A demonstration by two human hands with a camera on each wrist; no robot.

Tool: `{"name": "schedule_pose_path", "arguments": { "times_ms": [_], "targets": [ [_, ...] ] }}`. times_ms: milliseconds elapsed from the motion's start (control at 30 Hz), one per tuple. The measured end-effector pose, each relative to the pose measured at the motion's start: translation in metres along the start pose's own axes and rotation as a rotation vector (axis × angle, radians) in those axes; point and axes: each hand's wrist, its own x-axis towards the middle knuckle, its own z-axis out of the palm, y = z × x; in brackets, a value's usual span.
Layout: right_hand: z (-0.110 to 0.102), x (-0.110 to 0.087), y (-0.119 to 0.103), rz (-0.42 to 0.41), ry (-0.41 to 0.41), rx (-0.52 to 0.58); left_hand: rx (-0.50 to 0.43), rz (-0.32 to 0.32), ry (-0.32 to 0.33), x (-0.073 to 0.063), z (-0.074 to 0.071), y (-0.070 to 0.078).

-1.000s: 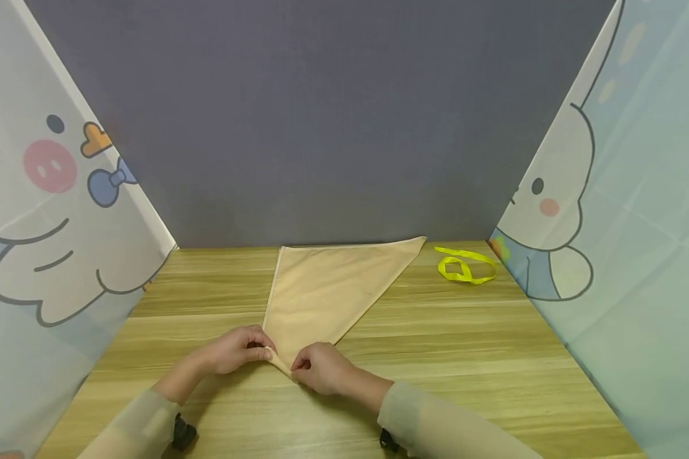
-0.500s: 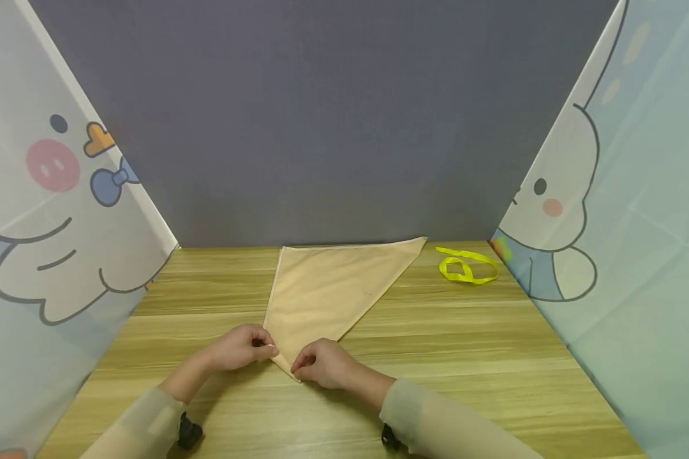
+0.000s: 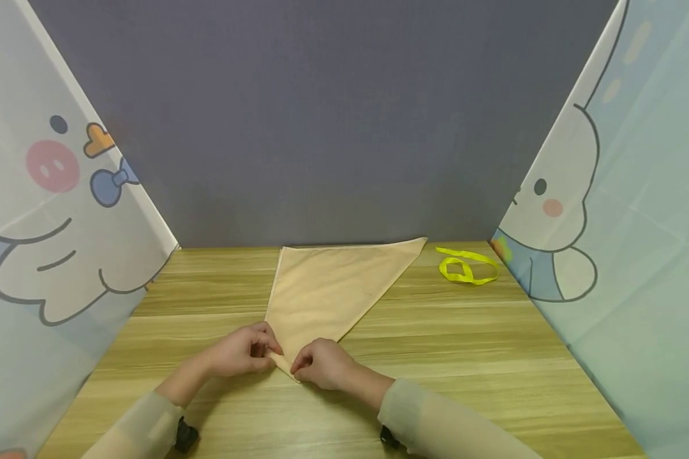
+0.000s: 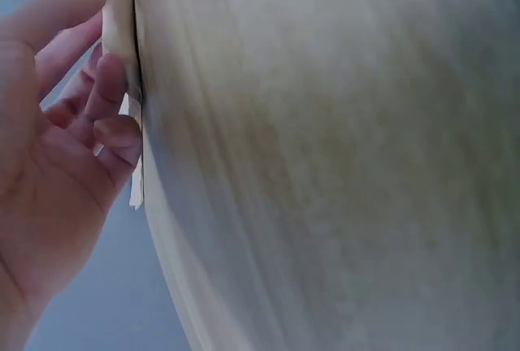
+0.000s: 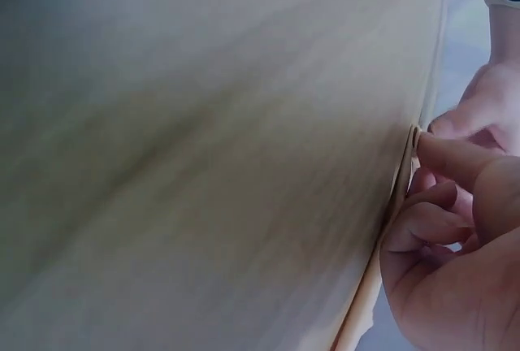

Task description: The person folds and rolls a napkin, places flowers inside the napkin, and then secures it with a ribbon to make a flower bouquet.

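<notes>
A peach-coloured cloth (image 3: 327,287), folded to a rough triangle, lies flat on the wooden table, its narrow tip pointing to the far right. At its near end a slim strip of the edge is folded over. My left hand (image 3: 244,349) pinches the left end of this strip between bent fingers and thumb. The right hand (image 3: 324,364) pinches the strip's right end, at the near corner. In the left wrist view, fingers (image 4: 110,87) sit against the folded edge. The right wrist view has the right thumb (image 5: 447,156) up against the cloth's edge, with the left hand (image 5: 487,107) beyond.
A loosely looped yellow ribbon (image 3: 459,275) lies at the back right of the table (image 3: 465,370). A dark grey panel (image 3: 333,127) rises behind, and cartoon-printed sheets (image 3: 51,255) stand along both sides.
The left fingers have shifted a little along the fold, with the thumb now lower and the fingers over the strip. The right hand stays nearly still at the corner.
</notes>
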Motion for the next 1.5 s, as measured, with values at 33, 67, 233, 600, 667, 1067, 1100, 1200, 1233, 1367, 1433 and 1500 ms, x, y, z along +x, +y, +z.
{"name": "schedule_pose_path", "arguments": {
  "times_ms": [33,67,233,600,667,1067,1100,1200,1233,1367,1433,1500],
  "targets": [
    [0.000,0.000,0.000,0.001,-0.006,0.003,-0.012,0.001,-0.012,-0.001,-0.001,0.000],
    [-0.001,0.000,0.000,0.001,-0.011,0.006,-0.024,0.001,-0.022,-0.001,-0.001,0.000],
    [-0.001,-0.001,-0.001,0.008,-0.041,0.040,-0.022,0.009,-0.046,0.000,-0.004,-0.001],
    [0.001,0.002,-0.002,0.038,-0.071,-0.016,0.011,-0.022,-0.062,0.003,-0.006,-0.006],
    [0.002,0.002,-0.003,0.025,-0.061,-0.056,0.012,-0.019,-0.060,0.004,-0.006,-0.005],
    [0.000,0.000,0.000,-0.028,0.009,-0.056,0.056,0.015,-0.045,0.009,-0.006,-0.007],
    [-0.001,0.000,0.001,-0.025,0.014,-0.039,0.061,0.019,-0.045,0.010,-0.006,-0.007],
    [-0.003,0.000,0.004,-0.018,0.019,0.012,0.072,0.000,-0.042,0.013,-0.005,-0.008],
    [-0.003,0.000,0.005,-0.016,0.018,0.030,0.075,-0.008,-0.042,0.014,-0.005,-0.009],
    [-0.005,0.000,0.006,-0.002,0.002,0.070,0.083,-0.034,-0.017,0.017,-0.004,-0.012],
    [-0.005,0.001,0.006,0.011,-0.003,0.080,0.086,-0.046,0.001,0.020,-0.003,-0.013],
    [-0.006,0.002,0.008,0.023,-0.001,0.091,0.087,-0.060,0.017,0.022,-0.002,-0.012]
  ]
}}
